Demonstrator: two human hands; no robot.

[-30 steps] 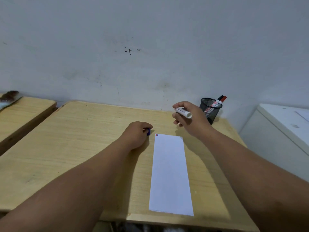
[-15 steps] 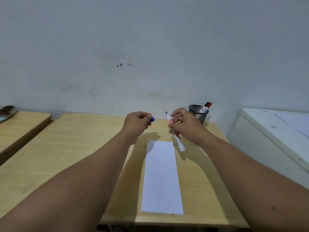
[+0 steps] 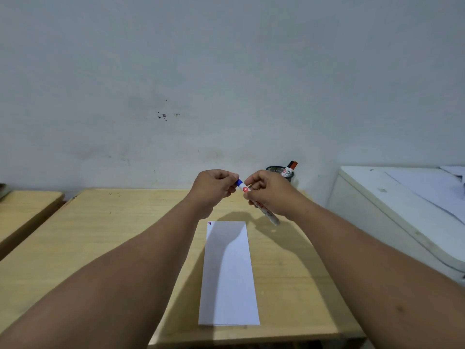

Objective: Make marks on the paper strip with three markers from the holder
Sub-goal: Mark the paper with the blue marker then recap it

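We see our own two arms, bare from the lower picture edge to the fingers, with no sleeve, watch, bracelet or ring on either. Our left hand [image 3: 212, 188] lies up and left of the paper strip [image 3: 229, 273], our right hand [image 3: 268, 193] up and right of it. Both forearms are broad and smooth, narrowing toward the wrists. On our right forearm, right of the strip, sits one small dark spot. The knuckles show as rounded ridges; the nails are too small to tell.

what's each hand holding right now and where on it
Right hand grips the marker around its barrel; left hand pinches its blue cap.
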